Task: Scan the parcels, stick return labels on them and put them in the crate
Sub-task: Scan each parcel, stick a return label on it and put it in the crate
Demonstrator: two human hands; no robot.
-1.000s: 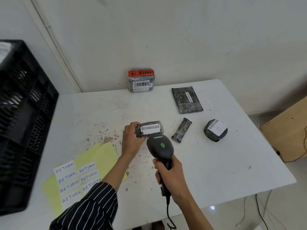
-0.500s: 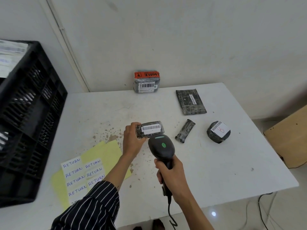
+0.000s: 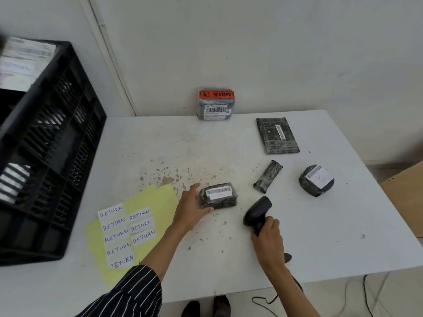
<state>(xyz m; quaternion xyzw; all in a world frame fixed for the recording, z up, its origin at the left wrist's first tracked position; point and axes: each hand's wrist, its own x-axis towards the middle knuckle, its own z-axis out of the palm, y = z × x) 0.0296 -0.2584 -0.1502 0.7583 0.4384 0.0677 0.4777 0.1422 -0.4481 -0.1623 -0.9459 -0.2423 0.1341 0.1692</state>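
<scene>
Left hand (image 3: 191,208): fingers spread around the left end of the small parcel (image 3: 218,195), gripping it; striped sleeve (image 3: 128,294) at the near edge
Small parcel: dark wrap, barcode label up, resting on the desk (image 3: 320,236) near centre, just right of the yellow sheet
Right hand (image 3: 266,239): clenched on the grip of the black scanner (image 3: 257,210); scanner head tilted toward the far left, near the small parcel but apart from it; whether its base touches the desk, cannot tell
Return labels (image 3: 127,229): white slips with handwritten RETURN, in two columns on a yellow sheet (image 3: 158,197), near left of the desk
Crate (image 3: 50,143): black, slatted, on the left end of the desk; pale printed items show inside, blurred
Other parcels: one with orange fragile tape (image 3: 216,104) at the far edge against the wall; flat dark packet (image 3: 277,138) far right; slim dark packet (image 3: 267,176) right of centre; round parcel (image 3: 316,180) with white label, right
Cable (image 3: 270,300): black, on the floor beneath the near edge
</scene>
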